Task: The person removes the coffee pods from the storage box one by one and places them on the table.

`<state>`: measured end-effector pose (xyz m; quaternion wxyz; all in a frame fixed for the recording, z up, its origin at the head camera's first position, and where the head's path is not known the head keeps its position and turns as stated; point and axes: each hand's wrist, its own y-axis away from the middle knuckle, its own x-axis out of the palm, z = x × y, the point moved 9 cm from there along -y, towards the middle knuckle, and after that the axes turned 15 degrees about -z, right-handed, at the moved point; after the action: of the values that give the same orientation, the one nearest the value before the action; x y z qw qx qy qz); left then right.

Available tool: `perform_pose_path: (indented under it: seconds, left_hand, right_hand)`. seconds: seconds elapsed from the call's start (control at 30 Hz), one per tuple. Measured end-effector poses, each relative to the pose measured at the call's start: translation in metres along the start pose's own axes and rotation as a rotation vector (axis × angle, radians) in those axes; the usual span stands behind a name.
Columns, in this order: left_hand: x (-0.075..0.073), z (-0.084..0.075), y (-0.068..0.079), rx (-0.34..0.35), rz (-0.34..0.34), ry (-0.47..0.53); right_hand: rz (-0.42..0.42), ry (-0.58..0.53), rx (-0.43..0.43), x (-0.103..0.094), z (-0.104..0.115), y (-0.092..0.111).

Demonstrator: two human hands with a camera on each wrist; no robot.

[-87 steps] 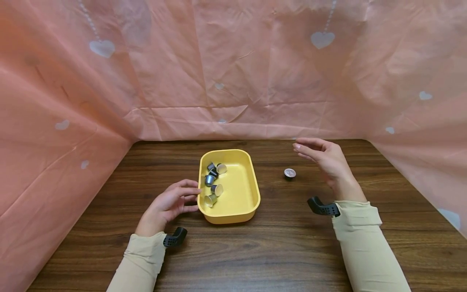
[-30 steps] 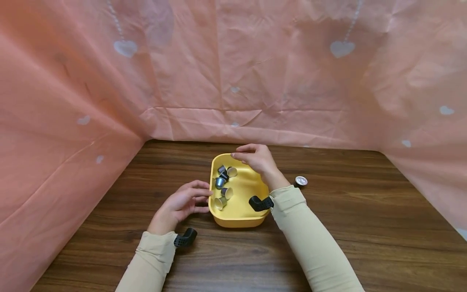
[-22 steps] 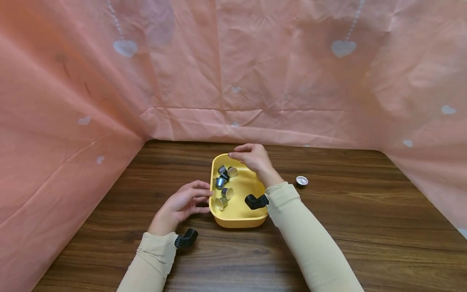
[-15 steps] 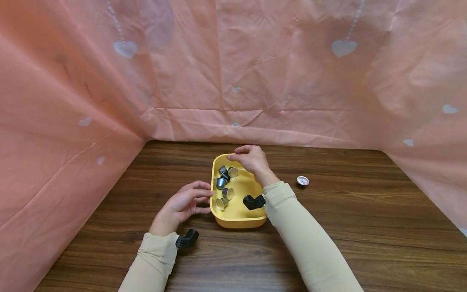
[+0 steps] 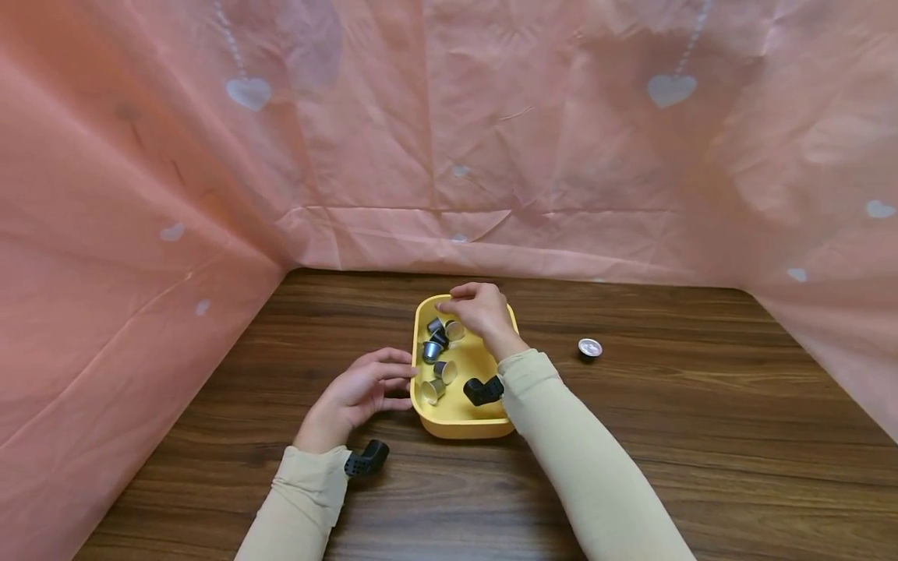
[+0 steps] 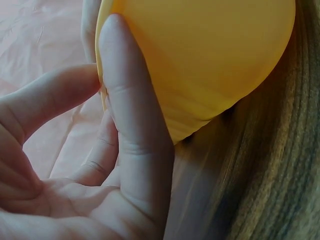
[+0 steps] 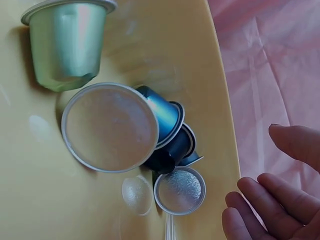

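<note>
A yellow tray [image 5: 463, 428] stands on the table in the head view. My left hand [image 5: 361, 393] is at its left side, fingers fairly straight. In the left wrist view, two of its fingers [image 6: 130, 100] touch the tray's wall and rim. My right hand [image 5: 484, 314] hovers over the tray's far part, thumb and fingers apart with nothing between them. Several coffee capsules lie along the tray's left side: a pale green one [image 7: 67, 45], a blue one [image 7: 159, 111], dark ones and one with a foil lid [image 7: 180, 191] among them.
One more coffee capsule [image 5: 590, 348] stands lid up on the table, right of the tray. The dark wooden table [image 5: 673, 389] is bordered at the back and sides by a pink sheet [image 5: 547, 156] with white hearts.
My right hand has come left from beside the lone capsule to above the tray, then drifted slightly nearer. My left hand stays at the tray. The head view has turned a little.
</note>
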<state>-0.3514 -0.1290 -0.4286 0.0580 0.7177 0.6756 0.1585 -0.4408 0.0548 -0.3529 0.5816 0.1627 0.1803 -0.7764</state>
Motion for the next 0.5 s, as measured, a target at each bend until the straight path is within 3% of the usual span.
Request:
perform_pose_path:
  seconds: [0.5]
  left_hand:
    - [0.0003,0.0005,0.0006,-0.002,-0.003,0.003]
  right_hand:
    - [0.026,0.122,-0.027,0.0065,-0.0066,-0.0011]
